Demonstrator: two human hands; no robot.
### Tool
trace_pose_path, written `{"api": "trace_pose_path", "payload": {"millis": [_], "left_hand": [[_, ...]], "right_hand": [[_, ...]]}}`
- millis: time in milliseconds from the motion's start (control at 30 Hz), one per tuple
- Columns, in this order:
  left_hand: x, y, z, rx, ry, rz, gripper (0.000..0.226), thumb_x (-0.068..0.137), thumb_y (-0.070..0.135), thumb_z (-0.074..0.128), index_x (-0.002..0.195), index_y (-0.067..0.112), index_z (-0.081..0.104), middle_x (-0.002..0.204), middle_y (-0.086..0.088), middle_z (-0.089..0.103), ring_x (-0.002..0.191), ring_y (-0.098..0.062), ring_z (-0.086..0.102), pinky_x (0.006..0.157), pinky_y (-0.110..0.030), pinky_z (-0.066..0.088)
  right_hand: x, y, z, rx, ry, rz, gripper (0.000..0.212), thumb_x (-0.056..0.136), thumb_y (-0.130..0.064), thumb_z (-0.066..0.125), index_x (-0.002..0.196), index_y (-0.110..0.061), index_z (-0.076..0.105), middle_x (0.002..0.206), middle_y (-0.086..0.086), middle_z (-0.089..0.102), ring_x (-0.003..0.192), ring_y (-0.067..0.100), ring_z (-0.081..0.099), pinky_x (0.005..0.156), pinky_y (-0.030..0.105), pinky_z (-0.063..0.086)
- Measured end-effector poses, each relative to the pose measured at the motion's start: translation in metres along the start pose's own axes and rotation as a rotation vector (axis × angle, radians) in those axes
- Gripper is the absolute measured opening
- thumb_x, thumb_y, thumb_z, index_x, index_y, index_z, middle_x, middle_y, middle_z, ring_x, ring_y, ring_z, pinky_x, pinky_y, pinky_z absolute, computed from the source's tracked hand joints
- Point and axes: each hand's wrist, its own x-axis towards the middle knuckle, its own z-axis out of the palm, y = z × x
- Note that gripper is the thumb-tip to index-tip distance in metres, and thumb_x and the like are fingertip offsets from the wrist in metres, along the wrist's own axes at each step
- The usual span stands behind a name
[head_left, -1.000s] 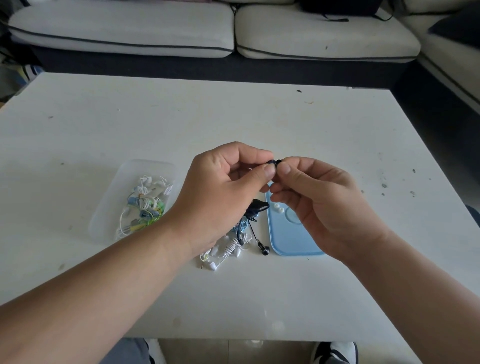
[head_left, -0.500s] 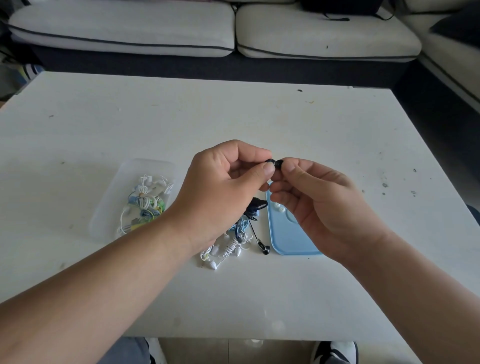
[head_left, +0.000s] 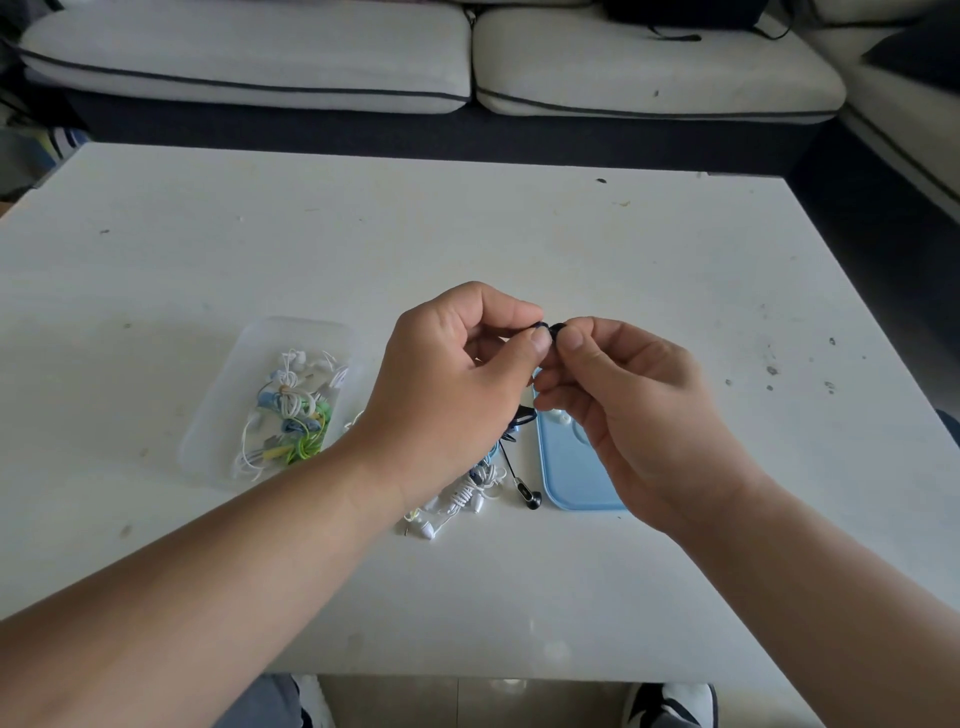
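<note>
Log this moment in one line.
left hand: pinches black earbud | right hand: pinches it too | second earbud: on table beside blue lid | clear box: holds earphones

the person wears grey trousers (head_left: 262, 704) and a black-and-white shoe (head_left: 672, 702).

Black wired earphone (head_left: 551, 328): one small dark bud is held raised above the middle of the table, pinched between the thumb and forefinger tips of the left hand (head_left: 457, 384) and the right hand (head_left: 634, 410), so only its top shows. Its thin black cable (head_left: 511, 466) drops behind the left hand and is largely hidden. The second bud (head_left: 532, 500), black with a metallic stem, lies flat on the table nearer the person, just left of the blue lid (head_left: 561, 467).
</note>
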Motion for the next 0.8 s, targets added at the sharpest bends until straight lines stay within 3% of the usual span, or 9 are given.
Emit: {"api": "trace_pose_path", "payload": {"millis": [133,200,367,433,633,733,800], "left_hand": [[-0.001,-0.002,0.001,-0.003,0.025,0.011,0.009,0.092,0.009,0.076,0.1,0.015,0.075,0.084,-0.006,0.078,0.076,-0.016,0.076,0.071,-0.029,0.062],[-0.001,-0.002,0.002,-0.011,0.037,0.023,0.009,0.092,0.007,0.075,0.099,0.013,0.075,0.083,-0.007,0.078,0.075,-0.017,0.076,0.069,-0.029,0.063],[-0.006,0.0,0.006,-0.05,0.049,0.067,0.011,0.093,0.0,0.073,0.096,0.01,0.074,0.07,0.006,0.075,0.064,-0.001,0.072,0.062,-0.011,0.054],[-0.007,0.001,0.007,-0.03,0.058,0.105,0.01,0.093,0.0,0.072,0.097,0.009,0.073,0.069,0.009,0.074,0.065,0.0,0.072,0.063,-0.01,0.054],[-0.008,-0.001,0.008,0.041,0.077,0.178,0.008,0.093,0.0,0.073,0.097,0.007,0.074,0.074,0.012,0.073,0.069,0.001,0.073,0.068,-0.012,0.054],[-0.009,0.0,0.008,0.019,0.085,0.16,0.008,0.092,-0.001,0.074,0.096,0.006,0.074,0.07,0.015,0.073,0.067,0.002,0.072,0.065,-0.011,0.053],[-0.009,0.002,0.007,0.002,0.084,0.143,0.008,0.092,-0.001,0.075,0.095,0.007,0.075,0.068,0.015,0.074,0.064,0.001,0.071,0.061,-0.012,0.053]], "right_hand": [[0.0,0.003,0.002,0.023,0.012,0.002,0.014,0.101,-0.003,0.058,0.094,0.004,0.069,0.08,0.018,0.066,0.073,0.023,0.066,0.071,0.028,0.056],[-0.001,0.004,0.004,0.032,0.02,0.005,0.014,0.101,-0.003,0.058,0.095,0.005,0.068,0.08,0.017,0.067,0.074,0.024,0.066,0.072,0.029,0.056],[-0.003,0.007,0.007,0.027,0.06,-0.015,0.014,0.101,-0.003,0.059,0.094,0.005,0.068,0.086,0.022,0.067,0.082,0.032,0.065,0.084,0.044,0.058],[-0.004,0.007,0.009,0.036,0.064,-0.021,0.013,0.101,-0.003,0.059,0.095,0.006,0.067,0.087,0.023,0.068,0.084,0.034,0.065,0.088,0.047,0.058],[-0.007,0.003,0.01,0.162,0.037,0.014,0.014,0.1,-0.001,0.057,0.102,0.01,0.065,0.095,0.027,0.068,0.09,0.036,0.068,0.085,0.037,0.061],[-0.008,0.002,0.011,0.189,0.047,0.013,0.02,0.098,0.0,0.058,0.106,0.017,0.064,0.1,0.035,0.069,0.091,0.038,0.07,0.088,0.041,0.062],[-0.009,0.0,0.012,0.208,0.049,0.029,0.019,0.097,0.0,0.059,0.103,0.016,0.066,0.097,0.031,0.071,0.088,0.033,0.071,0.09,0.041,0.06]]}}
